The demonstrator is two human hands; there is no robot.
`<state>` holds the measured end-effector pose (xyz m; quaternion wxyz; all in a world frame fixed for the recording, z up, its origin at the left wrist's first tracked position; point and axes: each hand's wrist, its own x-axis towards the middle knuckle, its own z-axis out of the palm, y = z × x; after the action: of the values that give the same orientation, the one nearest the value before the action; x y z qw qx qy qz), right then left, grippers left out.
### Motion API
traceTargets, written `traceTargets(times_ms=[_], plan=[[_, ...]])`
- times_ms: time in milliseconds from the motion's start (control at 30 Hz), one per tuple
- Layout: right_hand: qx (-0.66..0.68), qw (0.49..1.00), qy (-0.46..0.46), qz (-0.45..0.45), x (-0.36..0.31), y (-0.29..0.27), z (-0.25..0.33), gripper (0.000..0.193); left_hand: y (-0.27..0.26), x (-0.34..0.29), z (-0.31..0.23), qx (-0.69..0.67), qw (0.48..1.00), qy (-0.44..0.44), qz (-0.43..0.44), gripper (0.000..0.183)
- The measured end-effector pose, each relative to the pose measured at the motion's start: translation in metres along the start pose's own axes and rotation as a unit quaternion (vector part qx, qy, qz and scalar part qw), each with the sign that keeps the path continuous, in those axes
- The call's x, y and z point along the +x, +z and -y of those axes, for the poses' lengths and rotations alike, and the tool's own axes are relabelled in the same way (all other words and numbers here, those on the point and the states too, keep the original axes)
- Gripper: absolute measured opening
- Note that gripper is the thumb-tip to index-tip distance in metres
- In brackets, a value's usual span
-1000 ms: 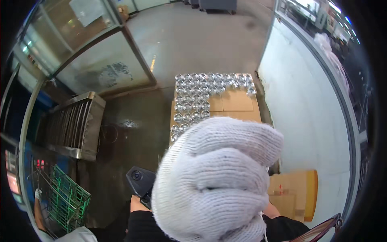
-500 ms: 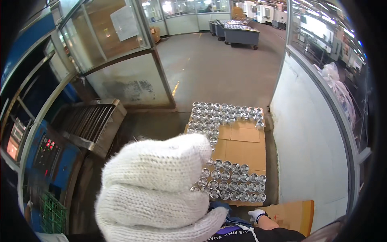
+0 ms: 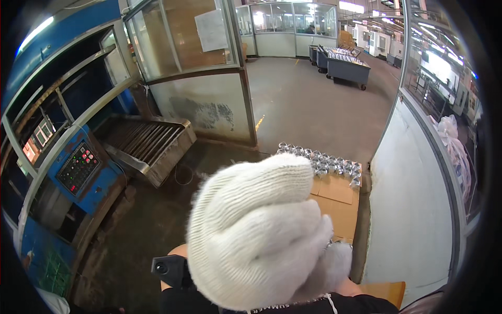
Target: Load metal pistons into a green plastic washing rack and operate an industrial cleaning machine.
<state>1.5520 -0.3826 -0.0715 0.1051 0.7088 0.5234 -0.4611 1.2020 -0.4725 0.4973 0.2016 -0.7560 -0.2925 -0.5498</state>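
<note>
My left hand (image 3: 256, 235), in a white knit glove, is raised very close to the camera and fills the lower middle of the view, its fingers bunched. A black device (image 3: 168, 270) sits by its wrist. My right hand (image 3: 334, 264), also gloved, peeks out behind it at the lower right, mostly hidden. Past the gloves, rows of shiny metal cup-shaped parts (image 3: 327, 162) stand on a brown cardboard sheet (image 3: 337, 201) on the floor. Whether either hand holds anything is hidden.
A roller conveyor (image 3: 146, 141) runs out of a blue machine with a button panel (image 3: 78, 167) on the left. A white partition (image 3: 413, 209) lines the right side. Glazed booth walls (image 3: 204, 63) and wheeled carts (image 3: 348, 65) stand farther off.
The view has tilted up, bringing more of the hall and the blue machine into sight. The big gloved hand shifted from the lower left toward the centre, covering the nearer rows of metal parts.
</note>
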Motion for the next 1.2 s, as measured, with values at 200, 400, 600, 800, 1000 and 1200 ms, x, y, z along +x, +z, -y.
traceTargets(times_ms=[200, 400, 600, 800, 1000, 1200], plan=[[-0.003, 0.997, 0.069, 0.047, -0.040, 0.042, 0.030, 0.043, -0.080, -0.060, 0.039, 0.086, 0.964, -0.107, 0.229, 0.022], [-0.340, 0.934, -0.047, 0.095, -0.065, 0.120, 0.077, 0.059, -0.202, -0.265, 0.021, 0.246, 0.642, -0.515, 0.512, 0.039], [-0.246, 0.961, -0.078, 0.094, -0.031, 0.183, 0.158, 0.052, -0.297, -0.393, -0.062, 0.063, 0.321, -0.863, 0.384, 0.044], [-0.493, 0.808, -0.318, 0.055, -0.038, 0.227, 0.300, 0.051, -0.337, -0.440, -0.115, 0.079, 0.385, -0.890, 0.230, 0.044], [-0.396, 0.869, -0.281, 0.099, -0.104, 0.298, 0.427, 0.034, -0.353, -0.447, -0.119, 0.027, 0.347, -0.929, 0.123, 0.047], [-0.511, 0.731, -0.354, 0.282, 0.064, 0.364, 0.448, 0.044, -0.390, -0.469, -0.097, 0.102, 0.362, -0.917, 0.132, 0.050]])
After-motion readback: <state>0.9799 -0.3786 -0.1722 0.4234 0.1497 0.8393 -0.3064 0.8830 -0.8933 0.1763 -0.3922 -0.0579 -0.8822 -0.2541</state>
